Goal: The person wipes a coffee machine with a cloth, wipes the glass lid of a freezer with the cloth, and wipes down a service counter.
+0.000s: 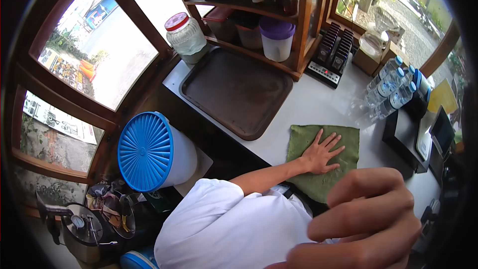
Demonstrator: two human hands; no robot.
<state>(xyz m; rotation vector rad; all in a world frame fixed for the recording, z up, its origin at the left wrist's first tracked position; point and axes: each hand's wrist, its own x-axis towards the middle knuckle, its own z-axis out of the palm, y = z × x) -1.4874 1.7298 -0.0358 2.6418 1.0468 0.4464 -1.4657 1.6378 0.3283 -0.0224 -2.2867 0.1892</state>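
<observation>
My left hand [322, 155] lies flat with spread fingers on a folded green cloth [348, 142], which rests on the pale countertop [311, 102]. Nothing shows between that hand and the cloth. Close to the camera, at the lower right, my right hand [371, 221] is raised in front of the cloth's lower corner. Its fingers are bent but apart, and no object is visible in them. The palm and thumb are out of sight. A brown tray [236, 92] lies on the counter beyond my left forearm.
Water bottles [391, 92] stand right of the cloth, near a tablet on a stand [442, 128]. A multi-slot charger [331, 55] sits by the wooden shelf [303, 35]. A red-lidded jar [185, 35] stands behind the tray. A blue-lidded bucket [184, 157] is at left.
</observation>
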